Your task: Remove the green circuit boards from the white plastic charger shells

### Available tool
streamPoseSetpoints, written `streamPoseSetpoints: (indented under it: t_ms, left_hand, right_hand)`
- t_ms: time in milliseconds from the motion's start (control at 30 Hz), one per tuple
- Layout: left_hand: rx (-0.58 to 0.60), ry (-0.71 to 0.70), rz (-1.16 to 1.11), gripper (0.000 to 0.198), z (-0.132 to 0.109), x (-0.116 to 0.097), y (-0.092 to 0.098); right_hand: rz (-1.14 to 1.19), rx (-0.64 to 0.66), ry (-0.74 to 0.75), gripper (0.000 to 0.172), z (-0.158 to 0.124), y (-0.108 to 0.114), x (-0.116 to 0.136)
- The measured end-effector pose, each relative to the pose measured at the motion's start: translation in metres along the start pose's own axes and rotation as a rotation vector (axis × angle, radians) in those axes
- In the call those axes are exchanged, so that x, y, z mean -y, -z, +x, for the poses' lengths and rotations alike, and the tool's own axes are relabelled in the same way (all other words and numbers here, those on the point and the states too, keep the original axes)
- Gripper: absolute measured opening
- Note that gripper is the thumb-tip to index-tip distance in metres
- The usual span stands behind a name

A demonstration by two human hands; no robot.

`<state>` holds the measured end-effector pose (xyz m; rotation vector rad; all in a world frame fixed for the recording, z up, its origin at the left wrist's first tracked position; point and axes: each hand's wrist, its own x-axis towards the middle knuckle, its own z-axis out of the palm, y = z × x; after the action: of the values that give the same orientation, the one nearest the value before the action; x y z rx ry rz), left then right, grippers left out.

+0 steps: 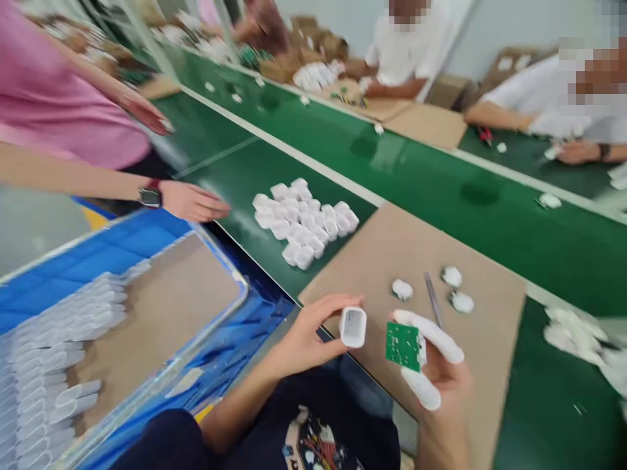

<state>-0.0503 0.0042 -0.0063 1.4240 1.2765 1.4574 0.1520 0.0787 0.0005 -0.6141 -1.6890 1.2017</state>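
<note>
My left hand (318,333) is closed around a small white plastic housing (353,326), its open end facing me. My right hand (435,365), with white covers on thumb and fingers, grips a green circuit board (403,346) by its right edge. A white part shows behind that edge. Board and housing are apart, side by side over a brown cardboard sheet (470,398). On the sheet lie a metal tweezer-like tool (433,297) and several small white parts, one a white piece (402,289) near my hands.
A pile of white housings (304,222) sits on the green table. At left, a blue-edged tray (230,294) holds rows of translucent white pieces (68,352). A co-worker's hand (193,201) reaches beside the pile. A green conveyor belt (431,183) carries small white parts; other people sit beyond.
</note>
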Motion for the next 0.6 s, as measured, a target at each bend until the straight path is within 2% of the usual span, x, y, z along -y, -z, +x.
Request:
streamPoseSetpoints:
  t_ms: [67, 167, 400, 600]
  left_hand:
    - [0.048, -0.015, -0.025, 0.052, 0.001, -0.002, -0.007]
    - [0.106, -0.023, -0.030, 0.057, -0.001, -0.006, -0.014]
    - [0.153, -0.062, 0.055, 0.065, -0.004, -0.014, -0.020]
    - [0.138, -0.036, 0.074, 0.062, -0.008, -0.010, -0.019]
  right_hand:
    - [0.046, -0.054, -0.033, 0.039, -0.015, 0.001, 0.006]
    - [0.051, -0.018, -0.065, 0.049, -0.021, -0.002, 0.009]
    - [-0.036, 0.116, 0.128, 0.061, -0.018, -0.005, 0.014]
    - [-0.087, 0.103, 0.218, 0.055, -0.012, -0.011, 0.019]
